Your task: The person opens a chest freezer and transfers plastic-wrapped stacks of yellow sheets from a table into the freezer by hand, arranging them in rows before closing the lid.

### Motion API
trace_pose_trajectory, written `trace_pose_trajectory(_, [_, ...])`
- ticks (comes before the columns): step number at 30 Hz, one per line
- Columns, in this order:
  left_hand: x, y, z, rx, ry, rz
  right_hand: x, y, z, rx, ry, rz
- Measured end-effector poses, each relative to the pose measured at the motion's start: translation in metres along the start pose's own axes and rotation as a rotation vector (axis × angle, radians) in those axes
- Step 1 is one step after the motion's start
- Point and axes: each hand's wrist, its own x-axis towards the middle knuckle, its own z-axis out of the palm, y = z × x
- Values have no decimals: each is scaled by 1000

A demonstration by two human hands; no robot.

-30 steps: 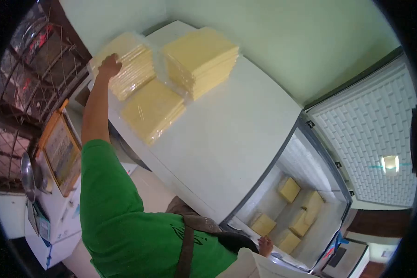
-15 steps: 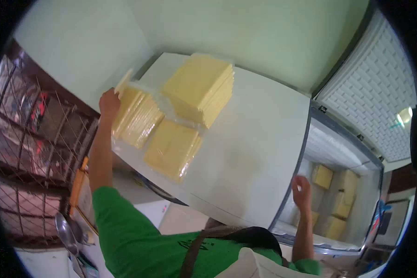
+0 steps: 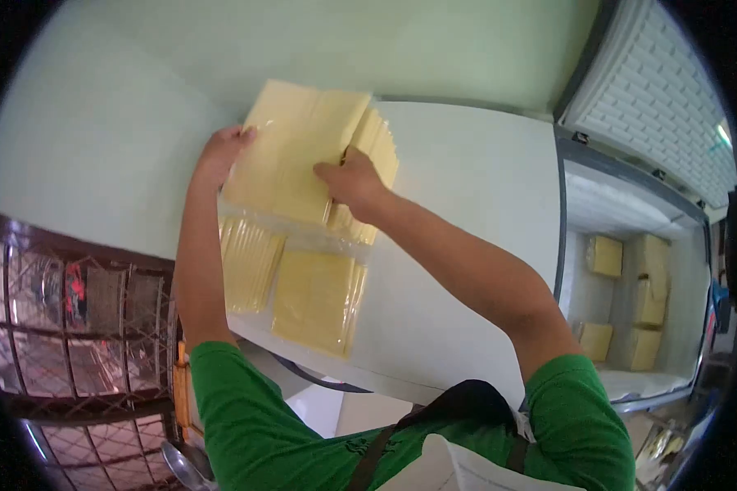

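Yellow pack, flat, in clear wrap, held between both hands at the back-left of the white top, over the other packs. Left hand pinches its left edge, fingertips at the upper corner. Right hand grips the opposite edge, thumb across the upper face; fingers partly hidden behind the edge. Broad face of pack toward camera. Tall stack just right of and behind it, partly covered; whether pack and stack touch, cannot tell.

Nearer the person, two lower groups side by side: leaning packs on the left, slices on edge, and a short stack on the right, near the front edge of the top. Both wrapped, shiny.

Right of the top, an open chest with several yellow blocks on its floor, well apart from the hands. Raised lid behind it, brick-like pattern inside. Barred window at left, metal bowl below. Green sleeves on both arms.
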Motion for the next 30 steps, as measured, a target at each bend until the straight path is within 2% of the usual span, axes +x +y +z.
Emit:
trace_pose_trajectory(1, [13,-12,10,3,-27,-1,9,13,-3,8,25,8])
trace_pose_trajectory(3, [30,-34,26,449,-16,-97,21,38,-13,-134,30,-21])
trace_pose_trajectory(4, [33,-40,30,458,-41,-97,11,28,-19,-121,49,-10])
trace_pose_trajectory(6, [34,-54,35,321,-44,17,-6,12,-25,-265,29,27])
trace_pose_trajectory(7, [34,-56,37,337,-69,4,-4,16,-26,-241,40,46])
trace_pose_trajectory(9, [37,-59,42,-2,-132,-174,4,22,-23,-366,289,39])
trace_pose_trajectory(10, [41,-63,44,11,-151,-185,9,26,-24,-350,301,55])
trace_pose_trajectory(12, [47,-61,51,-263,-262,-416,23,31,-31,-230,295,161])
trace_pose_trajectory(16, [39,-46,69,-259,-229,-420,36,32,-40,-206,317,208])
trace_pose_trajectory(18, [44,-42,75,-332,-149,-410,41,35,-50,-144,223,325])
trace_pose_trajectory(19, [47,-41,77,-325,-157,-403,44,37,-54,-138,232,320])
trace_pose_trajectory(21, [49,-38,80,-482,-340,-358,48,44,-60,12,171,330])
trace_pose_trajectory(25, [30,-22,99,-418,-297,-363,43,49,-72,176,274,274])
trace_pose_trajectory(27, [14,-10,121,-421,-337,-376,17,46,-95,599,40,136])
trace_pose_trajectory(30, [-15,-1,159,-380,-287,-368,-24,55,-126,627,92,130])
